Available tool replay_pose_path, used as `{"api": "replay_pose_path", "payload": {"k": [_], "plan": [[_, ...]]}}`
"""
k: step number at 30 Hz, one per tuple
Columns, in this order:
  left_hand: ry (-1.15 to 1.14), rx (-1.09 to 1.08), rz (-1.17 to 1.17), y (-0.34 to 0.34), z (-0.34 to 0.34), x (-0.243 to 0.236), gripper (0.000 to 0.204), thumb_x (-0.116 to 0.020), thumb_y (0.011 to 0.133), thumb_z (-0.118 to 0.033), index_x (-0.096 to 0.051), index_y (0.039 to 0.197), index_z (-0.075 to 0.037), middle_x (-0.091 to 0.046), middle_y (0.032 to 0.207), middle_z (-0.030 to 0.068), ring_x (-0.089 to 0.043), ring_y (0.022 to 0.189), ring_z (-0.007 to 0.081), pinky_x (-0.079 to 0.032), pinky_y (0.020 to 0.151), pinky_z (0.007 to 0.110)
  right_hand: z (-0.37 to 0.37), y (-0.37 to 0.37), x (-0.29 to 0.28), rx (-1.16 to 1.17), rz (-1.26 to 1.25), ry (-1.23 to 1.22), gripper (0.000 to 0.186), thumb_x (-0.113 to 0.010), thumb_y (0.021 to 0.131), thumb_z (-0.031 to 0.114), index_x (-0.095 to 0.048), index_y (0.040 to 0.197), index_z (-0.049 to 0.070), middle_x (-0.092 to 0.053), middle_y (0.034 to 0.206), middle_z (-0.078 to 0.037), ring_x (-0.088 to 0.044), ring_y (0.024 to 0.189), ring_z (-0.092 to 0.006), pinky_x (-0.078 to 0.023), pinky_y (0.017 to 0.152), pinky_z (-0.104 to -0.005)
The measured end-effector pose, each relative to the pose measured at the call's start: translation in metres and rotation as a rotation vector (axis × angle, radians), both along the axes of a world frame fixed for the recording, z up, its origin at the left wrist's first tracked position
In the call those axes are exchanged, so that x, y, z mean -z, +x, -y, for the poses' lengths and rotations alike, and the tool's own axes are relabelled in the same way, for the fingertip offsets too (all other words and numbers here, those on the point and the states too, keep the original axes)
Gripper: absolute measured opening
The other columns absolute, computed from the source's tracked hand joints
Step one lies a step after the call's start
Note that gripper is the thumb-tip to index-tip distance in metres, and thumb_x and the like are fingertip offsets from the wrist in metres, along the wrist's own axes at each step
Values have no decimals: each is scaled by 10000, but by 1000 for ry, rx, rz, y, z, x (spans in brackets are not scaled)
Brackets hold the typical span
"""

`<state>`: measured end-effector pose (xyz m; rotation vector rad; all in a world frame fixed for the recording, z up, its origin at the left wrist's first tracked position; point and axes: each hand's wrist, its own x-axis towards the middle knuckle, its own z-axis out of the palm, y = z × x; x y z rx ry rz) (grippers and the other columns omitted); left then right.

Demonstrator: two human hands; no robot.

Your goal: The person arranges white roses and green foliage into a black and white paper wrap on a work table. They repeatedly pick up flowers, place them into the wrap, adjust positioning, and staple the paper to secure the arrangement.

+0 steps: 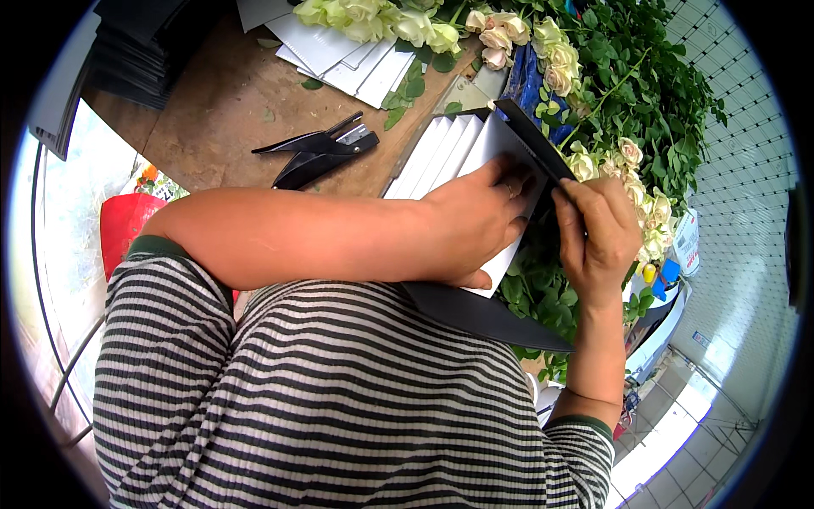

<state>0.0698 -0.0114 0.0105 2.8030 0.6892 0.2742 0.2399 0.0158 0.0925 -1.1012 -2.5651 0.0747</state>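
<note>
A black-and-white folded cardboard sheet (485, 161) stands in front of me, its white inner face showing and a black flap (536, 140) rising on the right. My left hand (483, 216) reaches across from the left and lies with fingers spread on the white face; some fingertips go out of sight behind the flap. The flap's edge is pinched between the thumb and fingers of my right hand (600, 225). Several white folded panels (431, 157) lean beside the sheet on its left. A black curved piece (487, 318) sticks out below my left hand, against my striped shirt.
A black plier stapler (326, 151) lies on the brown wooden table (225, 102). White sheets (348, 64) lie at the back under pale roses (365, 19). Dark stacked sheets (127, 55) stand far left. Leafy rose stems (627, 93) crowd the right, before a wire grid (738, 110).
</note>
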Motion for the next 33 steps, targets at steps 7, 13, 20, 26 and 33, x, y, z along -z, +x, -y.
{"api": "replay_pose_path", "payload": {"k": [7,13,20,26,33], "plan": [[-153,48,-31,-4,-5,-14,688,-597,831,-570,-558,1186,17,-600,1125,167,-527,1119,300,-355,1012,433,15,5,11,-8,-24,-28,242,-753,658,-3,-659,881,13,-575,741,-78,-555,635,-236,-438,536,-323],[-67,21,81,-7,-1,-7,598,-623,817,-540,-618,1064,5,-625,1052,131,-573,1041,278,-387,978,415,19,7,21,-113,-11,-57,319,-752,606,18,-665,913,14,-546,740,-62,-513,607,-222,-404,500,-324],[-232,-2,336,-32,-1,2,425,-732,730,-429,-649,951,-76,-647,968,69,-598,964,264,-408,936,418,24,2,31,-127,74,-5,196,-728,676,29,-649,855,31,-527,730,-28,-474,580,-182,-385,481,-297],[-196,-275,639,-67,12,3,406,-871,613,-216,-551,825,-83,-581,883,33,-548,765,199,-427,762,349,26,8,44,-143,150,22,190,-623,664,109,-625,849,69,-436,726,-15,-463,631,-162,-418,507,-276],[-1386,-500,500,-66,14,1,259,-772,795,-147,-524,806,-75,-487,666,-54,-411,560,19,-321,502,206,30,5,39,-124,227,-28,112,-600,652,124,-588,761,101,-488,750,-5,-496,683,-169,-461,571,-273]]}}
